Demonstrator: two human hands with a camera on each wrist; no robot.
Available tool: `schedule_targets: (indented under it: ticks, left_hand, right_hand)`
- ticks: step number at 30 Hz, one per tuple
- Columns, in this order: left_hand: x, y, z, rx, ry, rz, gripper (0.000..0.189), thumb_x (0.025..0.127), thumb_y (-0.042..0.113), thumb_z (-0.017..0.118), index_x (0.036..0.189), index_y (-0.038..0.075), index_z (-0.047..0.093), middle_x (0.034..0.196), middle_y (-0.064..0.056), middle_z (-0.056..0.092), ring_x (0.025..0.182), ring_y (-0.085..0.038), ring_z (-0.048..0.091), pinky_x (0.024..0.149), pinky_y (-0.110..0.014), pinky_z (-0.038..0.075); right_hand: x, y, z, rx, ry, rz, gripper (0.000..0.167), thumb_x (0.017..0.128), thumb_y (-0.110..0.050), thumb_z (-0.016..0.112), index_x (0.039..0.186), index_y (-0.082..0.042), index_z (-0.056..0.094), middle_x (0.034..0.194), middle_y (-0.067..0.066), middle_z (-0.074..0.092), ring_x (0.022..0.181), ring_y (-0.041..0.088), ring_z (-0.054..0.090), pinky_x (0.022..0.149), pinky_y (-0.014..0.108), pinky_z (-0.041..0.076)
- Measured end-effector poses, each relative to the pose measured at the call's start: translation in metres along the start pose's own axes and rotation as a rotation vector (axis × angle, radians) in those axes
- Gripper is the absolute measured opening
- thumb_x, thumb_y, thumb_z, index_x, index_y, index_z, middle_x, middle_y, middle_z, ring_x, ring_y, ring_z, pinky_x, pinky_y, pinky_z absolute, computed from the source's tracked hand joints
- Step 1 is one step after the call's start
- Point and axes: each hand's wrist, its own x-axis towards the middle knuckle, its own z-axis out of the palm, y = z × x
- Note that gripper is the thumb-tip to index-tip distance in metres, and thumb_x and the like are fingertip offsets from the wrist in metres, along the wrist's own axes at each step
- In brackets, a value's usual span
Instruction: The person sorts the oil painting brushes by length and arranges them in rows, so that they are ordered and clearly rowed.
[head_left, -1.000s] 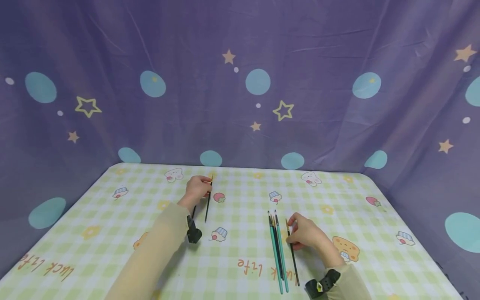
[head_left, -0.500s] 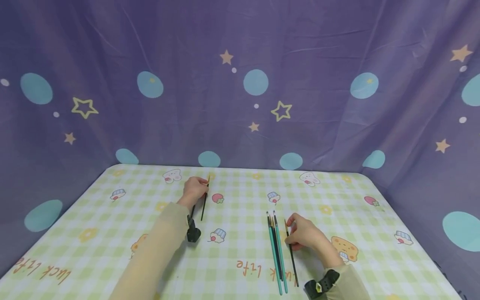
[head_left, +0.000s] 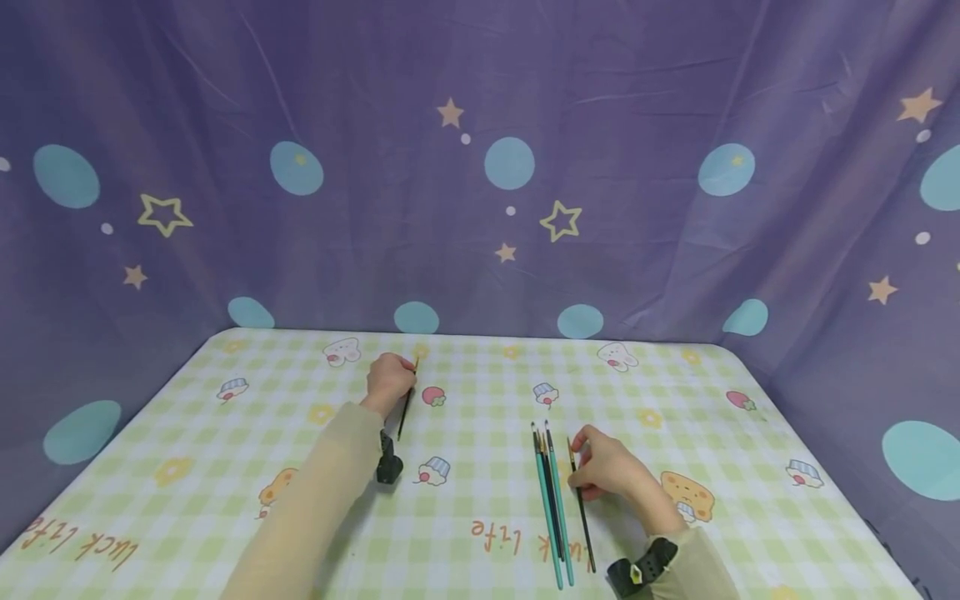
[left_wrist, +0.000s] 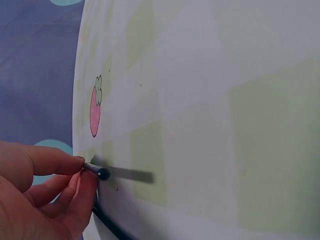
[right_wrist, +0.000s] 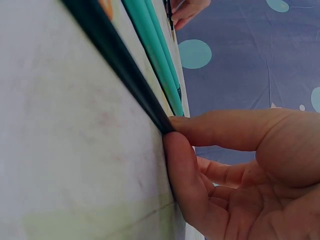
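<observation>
On the far left half of the table, my left hand [head_left: 389, 379] pinches a slim dark paintbrush [head_left: 406, 414] between thumb and fingertips, near its bristle end. The left wrist view shows the rounded handle end [left_wrist: 103, 173] of that brush pointing at the camera. Below it lies a second dark rod [left_wrist: 111, 224], mostly hidden by the hand. At right, my right hand [head_left: 607, 460] pinches another dark paintbrush [head_left: 585, 521] just below its bristles. Left of that brush lie two teal paintbrushes [head_left: 545, 496] with dark-handled ones [head_left: 556, 500] between them, bristles pointing away.
A green-and-white checked tablecloth [head_left: 480, 450] covers the table, printed with cupcakes, strawberries and bears. Behind its far edge hangs a purple curtain [head_left: 420, 192] with stars and blue spots. Dark straps [head_left: 642, 568] sit on both wrists.
The brush in my left hand has swung slightly, its handle end going left. A second dark brush beside it has passed out of sight behind the wrist. My right hand stays about where it was.
</observation>
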Motion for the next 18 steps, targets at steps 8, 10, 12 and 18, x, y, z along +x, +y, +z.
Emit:
schedule_targets:
  ticks: [8,10,12,18]
  left_hand:
    - [-0.0026,0.0006,-0.0005,0.058,0.0,-0.004,0.023,0.074,0.004,0.058,0.094,0.004,0.068,0.1,-0.013,0.066,0.09,-0.031,0.061,0.074,-0.04,0.05]
    - [-0.0035,0.0009,-0.0007,0.075,0.002,-0.004,0.023,0.075,0.006,0.057,0.096,0.006,0.068,0.101,-0.012,0.066,0.091,-0.031,0.061,0.074,-0.04,0.05]
    - [-0.0043,0.0012,-0.0011,0.085,0.0,-0.008,0.025,0.076,0.006,0.056,0.098,0.007,0.068,0.103,-0.011,0.066,0.091,-0.031,0.061,0.073,-0.041,0.05]
    - [-0.0076,0.0047,-0.0034,0.081,0.016,-0.001,0.025,0.078,0.008,0.055,0.1,0.009,0.067,0.104,-0.01,0.065,0.091,-0.03,0.061,0.069,-0.04,0.05]
  right_hand:
    - [0.0002,-0.0002,0.0013,-0.009,-0.004,-0.01,0.038,0.071,0.001,0.07,0.1,-0.005,0.045,0.083,0.011,0.051,0.057,0.017,0.055,0.049,0.026,0.05]
    - [0.0,-0.0003,0.0017,-0.009,-0.006,-0.014,0.038,0.071,0.001,0.07,0.1,-0.005,0.045,0.082,0.011,0.051,0.057,0.017,0.055,0.049,0.026,0.05]
    - [-0.0001,-0.0003,0.002,-0.004,-0.006,-0.017,0.038,0.071,0.001,0.07,0.099,-0.004,0.045,0.082,0.011,0.051,0.057,0.017,0.055,0.049,0.026,0.05]
    - [0.0005,0.0002,0.0015,-0.005,-0.002,-0.024,0.038,0.071,0.001,0.07,0.099,-0.004,0.045,0.083,0.011,0.051,0.058,0.017,0.056,0.049,0.026,0.05]
